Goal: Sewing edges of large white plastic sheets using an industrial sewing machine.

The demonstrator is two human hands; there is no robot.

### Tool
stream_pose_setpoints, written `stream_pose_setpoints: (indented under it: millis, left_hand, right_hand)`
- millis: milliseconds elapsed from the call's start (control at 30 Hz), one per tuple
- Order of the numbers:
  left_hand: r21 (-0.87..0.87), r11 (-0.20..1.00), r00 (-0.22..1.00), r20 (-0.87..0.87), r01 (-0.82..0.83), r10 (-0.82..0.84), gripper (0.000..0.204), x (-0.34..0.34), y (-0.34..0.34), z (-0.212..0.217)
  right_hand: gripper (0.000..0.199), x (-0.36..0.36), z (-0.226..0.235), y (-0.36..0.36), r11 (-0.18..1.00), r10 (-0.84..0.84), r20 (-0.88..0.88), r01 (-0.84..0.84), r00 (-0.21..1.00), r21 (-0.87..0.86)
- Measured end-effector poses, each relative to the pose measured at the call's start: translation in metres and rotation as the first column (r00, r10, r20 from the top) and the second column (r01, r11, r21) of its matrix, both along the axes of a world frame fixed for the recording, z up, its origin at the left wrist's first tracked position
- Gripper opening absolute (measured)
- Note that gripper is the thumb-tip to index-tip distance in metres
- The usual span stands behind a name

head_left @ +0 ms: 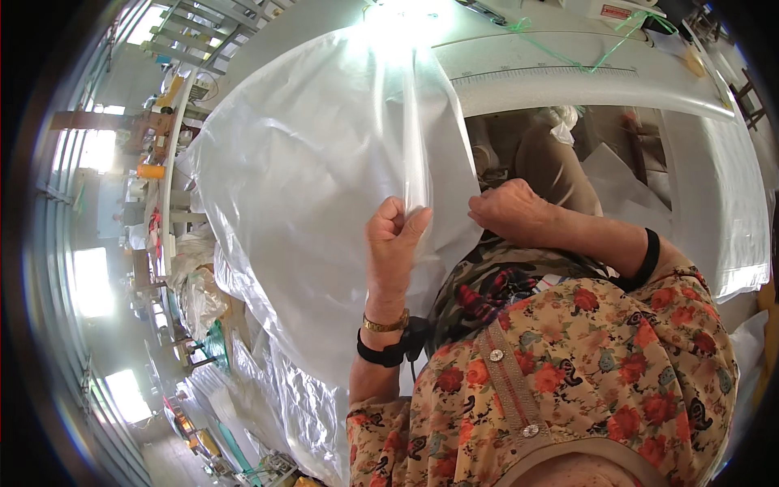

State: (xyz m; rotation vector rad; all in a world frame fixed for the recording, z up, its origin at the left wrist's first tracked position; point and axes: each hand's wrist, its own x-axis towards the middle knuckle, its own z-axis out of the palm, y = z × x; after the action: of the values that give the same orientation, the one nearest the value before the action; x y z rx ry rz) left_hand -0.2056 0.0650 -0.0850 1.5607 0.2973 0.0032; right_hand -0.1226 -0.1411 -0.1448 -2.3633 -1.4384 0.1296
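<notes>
A large, translucent white plastic sheet (316, 178) spreads from the bright lamp down across the left and over my lap. My left hand (395, 243) grips it, thumb pressed over curled fingers, at the lower end of a gathered, upright fold (415, 138). To the right, my right hand (510, 211) is closed in a pinch at the sheet's right edge. The exact bit between those fingertips is hidden. At the fold's top, glare from the lamp (402, 24) washes out the machine part there.
A white worktable (552, 89) with a printed ruler scale curves across the back right, a green string (560, 58) lying over it. More plastic sheeting (722, 195) hangs at the far right. Crumpled clear plastic (284, 398) lies at the lower left, near a shelf of spools (151, 171).
</notes>
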Motion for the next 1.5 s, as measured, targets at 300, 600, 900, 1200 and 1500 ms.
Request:
stream_pose_setpoints:
  millis: [300, 600, 900, 1200, 1500]
  left_hand:
    - [0.455, 0.89, 0.988, 0.138, -0.003, -0.067, 0.02, 0.003, -0.018, 0.021]
    - [0.491, 0.869, 0.977, 0.143, 0.069, -0.159, 0.015, 0.001, -0.018, 0.024]
    - [0.048, 0.997, 0.996, 0.062, 0.066, -0.069, 0.012, 0.002, -0.019, 0.037]
    - [0.453, 0.887, 0.991, 0.045, 0.091, -0.125, 0.015, 0.002, 0.021, 0.064]
    - [0.874, 0.367, 0.887, -0.139, 0.319, -0.441, 0.013, 0.042, -0.002, 0.178]
  right_hand:
    - [0.016, -0.013, 0.078, 0.01, 0.766, 0.262, -0.138, -0.118, 0.955, 0.632]
    - [0.018, -0.015, 0.073, 0.03, 0.793, 0.376, -0.151, -0.233, 0.914, 0.563]
    - [0.021, -0.018, 0.077, 0.036, 0.85, 0.419, 0.126, -0.437, 0.899, 0.294]
    - [0.022, 0.031, 0.032, 0.044, 0.535, 0.138, -0.814, 0.65, 0.564, 0.54]
    - [0.03, 0.029, -0.011, 0.233, 0.399, 0.801, -0.369, 0.039, 0.471, 0.916]
